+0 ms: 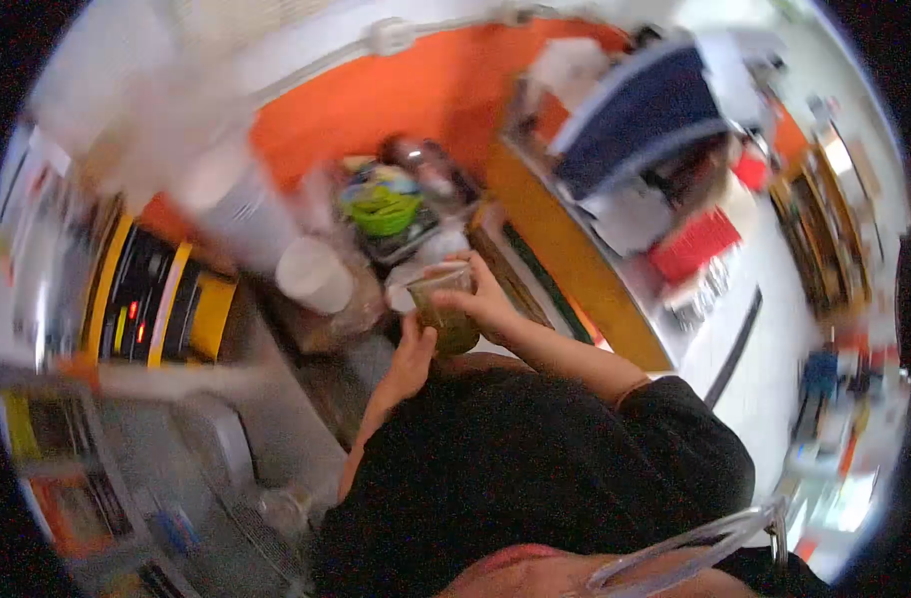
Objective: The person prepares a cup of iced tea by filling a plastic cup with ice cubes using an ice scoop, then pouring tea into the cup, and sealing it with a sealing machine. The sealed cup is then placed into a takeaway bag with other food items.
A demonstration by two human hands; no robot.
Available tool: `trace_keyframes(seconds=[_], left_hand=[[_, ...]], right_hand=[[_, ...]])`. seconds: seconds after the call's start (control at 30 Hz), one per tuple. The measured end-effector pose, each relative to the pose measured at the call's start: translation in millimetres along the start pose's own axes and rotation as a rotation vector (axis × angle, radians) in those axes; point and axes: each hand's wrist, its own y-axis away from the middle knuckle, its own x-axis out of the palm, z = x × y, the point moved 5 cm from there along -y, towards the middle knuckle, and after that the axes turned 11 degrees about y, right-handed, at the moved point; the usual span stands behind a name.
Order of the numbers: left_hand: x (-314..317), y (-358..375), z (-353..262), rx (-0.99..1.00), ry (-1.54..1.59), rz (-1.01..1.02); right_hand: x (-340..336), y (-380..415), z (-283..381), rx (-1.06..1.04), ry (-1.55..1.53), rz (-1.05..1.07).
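Close to my body, both hands are on a clear container (453, 331) with greenish-yellow contents; blur hides whether it is a jar or a bag. My right hand (483, 299) wraps its upper right side, thumb lying across the front. At its lower left edge, the fingers of my left hand (411, 355) are closed against it. A small white round piece (402, 299) shows just above the left fingertips, and I cannot make out whether it belongs to the container. Beyond the hands sits a bright green bundle (384, 204) in a dark tray.
White cylindrical tubs (314, 274) stand left of my hands. A yellow-and-black device (141, 299) with red lights is farther left. An orange panel (376, 110) rises behind. To the right run a wooden board edge (575, 239) and a red box (694, 244).
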Motion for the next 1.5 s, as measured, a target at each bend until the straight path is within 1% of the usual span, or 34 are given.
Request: trace_keyframes(seconds=[0.03,0.07,0.13,0.17,0.2,0.27,0.3,0.33,0.37,0.4,0.47,0.53,0.57,0.6,0.67,0.7,0.73,0.8,0.83,0.87,0.93,0.97,1.0,1.07,1.1,1.13,1.2,1.23,1.27,1.33,1.37,1.4,1.47,1.5], left_hand=[[2,-6,17,0.015,0.083,0.077],[12,-10,16,0.004,0.061,0.165],[22,-18,1,0.183,0.047,0.187],[20,-19,9,0.161,0.012,0.191],[20,-22,15,0.142,-0.025,0.191],[34,-24,18,0.017,-0.018,0.197],[40,-26,26,0.012,-0.036,0.257],[43,-31,43,-0.072,-0.016,0.265],[49,-40,60,-0.159,0.001,0.265],[61,-47,67,-0.167,-0.018,0.309],[98,-56,74,-0.241,0.041,0.448],[146,-64,64,-0.259,-0.020,0.531],[174,-68,57,-0.273,-0.065,0.574],[201,-75,58,-0.279,-0.069,0.604],[260,-80,52,-0.186,-0.099,0.728],[287,-80,49,-0.204,-0.105,0.749],[317,-78,44,-0.175,-0.106,0.843],[367,-69,43,-0.162,-0.109,0.963],[391,-60,43,-0.152,-0.080,1.029],[412,-54,43,-0.137,-0.041,1.095],[450,-42,50,-0.204,-0.071,1.141],[470,-33,52,-0.226,-0.079,1.183],[488,-27,57,-0.249,-0.086,1.225],[517,-22,81,-0.337,-0.040,1.274],[532,-19,91,-0.416,0.004,1.295],[546,-17,98,-0.428,-0.004,1.316],[580,-8,95,-0.400,0.113,1.415],[598,-10,106,-0.311,0.169,1.427],[618,-3,106,-0.333,0.159,1.440],[656,12,88,-0.222,0.347,1.402],[673,13,92,-0.246,0.342,1.406],[690,12,98,-0.297,0.352,1.360],[716,3,119,-0.364,0.361,1.297],[727,-9,141,-0.583,0.383,1.250]], right_hand=[[-15,12,-7,0.189,-0.244,-0.022],[-37,23,-13,0.154,-0.267,-0.104],[-52,46,-42,0.265,-1.264,0.078],[-65,58,-47,0.221,-1.106,-0.008],[-75,72,-46,0.158,-1.125,-0.060],[-112,110,-16,-0.280,0.078,-0.567],[-119,127,-1,-0.289,0.010,-0.594],[-132,141,4,-0.304,0.003,-0.651],[-142,144,-9,-0.200,-0.625,-0.523],[-140,150,-14,-0.103,-1.242,-0.330],[-165,178,-10,-0.160,-1.210,-0.459],[-194,209,-2,-0.218,-0.820,-0.622],[-203,218,-2,-0.279,-1.145,-0.483],[-214,231,-1,-0.297,-1.146,-0.509],[-241,274,5,-0.233,-0.672,-0.977],[-249,281,-4,-0.319,-1.029,-0.751],[-258,295,-6,-0.325,-1.043,-0.778],[-281,329,-6,-0.347,-0.868,-1.053],[-292,340,-16,-0.445,-1.141,-0.934],[-296,354,-15,-0.463,-1.143,-0.959],[-310,397,-9,-0.413,-0.833,-1.235],[-315,411,-8,-0.569,-1.079,-0.959],[-319,424,-10,-0.584,-1.080,-0.982],[-331,469,-6,-0.535,-0.557,-1.531],[-335,486,-3,-0.546,-0.613,-1.491],[-340,497,-8,-0.552,-0.619,-1.514],[-351,520,-11,-0.406,-0.185,-1.674],[-355,531,-5,-0.332,0.115,-1.699],[-363,540,-6,-0.322,0.099,-1.719],[-377,542,-12,-0.069,0.133,-1.602],[-383,544,-8,-0.026,0.383,-1.596],[-396,548,-14,-0.008,0.369,-1.600],[-431,558,-24,0.016,0.469,-1.430],[-445,571,-15,0.098,0.307,-1.257]])
